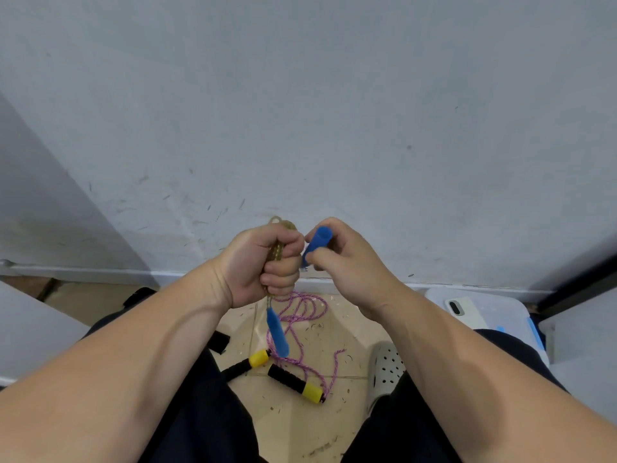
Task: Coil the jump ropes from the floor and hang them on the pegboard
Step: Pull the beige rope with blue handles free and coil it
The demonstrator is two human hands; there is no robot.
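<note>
Left hand grips bunched tan rope.

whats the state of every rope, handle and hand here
left hand: grips the coiled tan rope
right hand: pinches the upper blue handle
tan rope: bunched in coils in the left fist
upper blue handle: held, tilted
lower blue handle: hangs free under the left hand
pink rope: loose on the floor, uncoiled
black and yellow handles: lying on the floor, apart
</note>
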